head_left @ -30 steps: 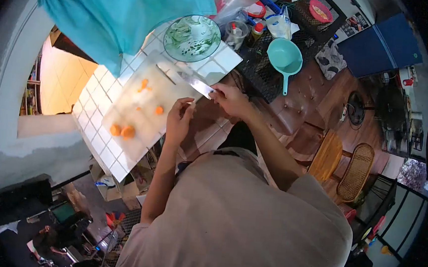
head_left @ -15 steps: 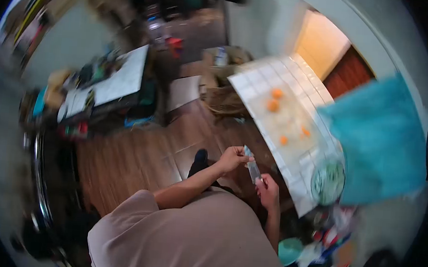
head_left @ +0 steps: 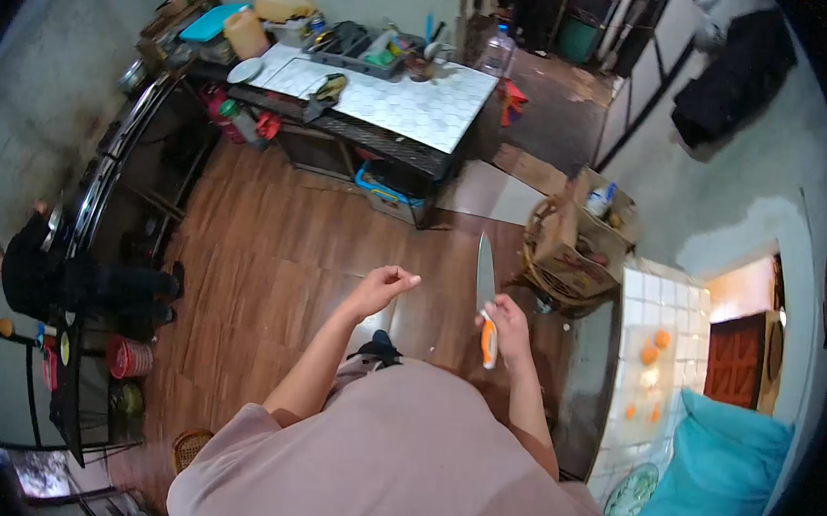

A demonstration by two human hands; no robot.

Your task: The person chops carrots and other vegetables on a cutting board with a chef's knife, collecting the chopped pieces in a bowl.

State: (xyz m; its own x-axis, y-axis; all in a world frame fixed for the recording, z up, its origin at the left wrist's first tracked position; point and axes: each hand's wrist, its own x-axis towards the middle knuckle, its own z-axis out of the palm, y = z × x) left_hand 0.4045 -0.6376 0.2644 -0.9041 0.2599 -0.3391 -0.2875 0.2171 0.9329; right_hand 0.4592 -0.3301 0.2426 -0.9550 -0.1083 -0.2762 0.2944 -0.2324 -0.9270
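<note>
In my right hand [head_left: 507,328] is a kitchen knife [head_left: 485,275] with a long blade and an orange-and-white handle. The blade points up and away from me, above the floor. My left hand [head_left: 382,292] is to the left of the knife, apart from it, its fingers curled and pressed together with nothing visible in them. On the right, a white-tiled counter [head_left: 633,307] bears a pale board [head_left: 650,375] with several orange pieces [head_left: 649,354]. A green-patterned round plate [head_left: 632,494] lies near the board, beside a teal cloth [head_left: 729,472].
A table [head_left: 415,100] with tools and containers stands ahead. A cardboard box [head_left: 568,245] in a wicker basket is ahead right. On the far left, a person in dark clothing [head_left: 39,265] is beside a metal stove [head_left: 119,146]. A red basket [head_left: 128,358] sits below.
My view has swung to the right side of the room's far table, shifting the tiled counter rightward. My left hand has let go of the knife, which stays in my right hand with the blade raised.
</note>
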